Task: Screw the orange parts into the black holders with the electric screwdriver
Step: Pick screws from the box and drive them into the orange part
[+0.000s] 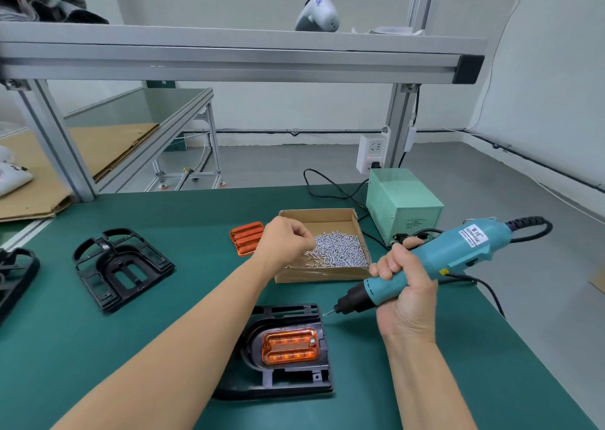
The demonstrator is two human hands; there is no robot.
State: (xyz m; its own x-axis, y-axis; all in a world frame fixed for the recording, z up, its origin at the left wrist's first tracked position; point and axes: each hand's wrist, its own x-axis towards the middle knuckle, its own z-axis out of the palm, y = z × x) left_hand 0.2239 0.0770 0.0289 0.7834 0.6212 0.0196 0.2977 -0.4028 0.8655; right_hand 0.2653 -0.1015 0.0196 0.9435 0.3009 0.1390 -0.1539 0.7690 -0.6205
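Gripping the electric screwdriver (422, 266), right hand (404, 285) aims its bit down-left; left hand (284, 239) pinches screws (340, 251).

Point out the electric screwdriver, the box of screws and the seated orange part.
electric screwdriver (435, 259), head view, teal body.
box of screws (319, 215), head view, far cardboard wall.
seated orange part (289, 346), head view, lens centre.

Both forearms are bare and reach forward from the lower edge of view. The left arm stretches out long and straight, slanting up to the right, its wrist bent and the left hand (284, 240) turned knuckles-up, fingertips bunched together and pointing down in a pinching grip. The right arm rises more steeply, elbow low, and the right hand (406, 285) is wrapped in a fist-like grip, thumb uppermost, knuckles facing left.
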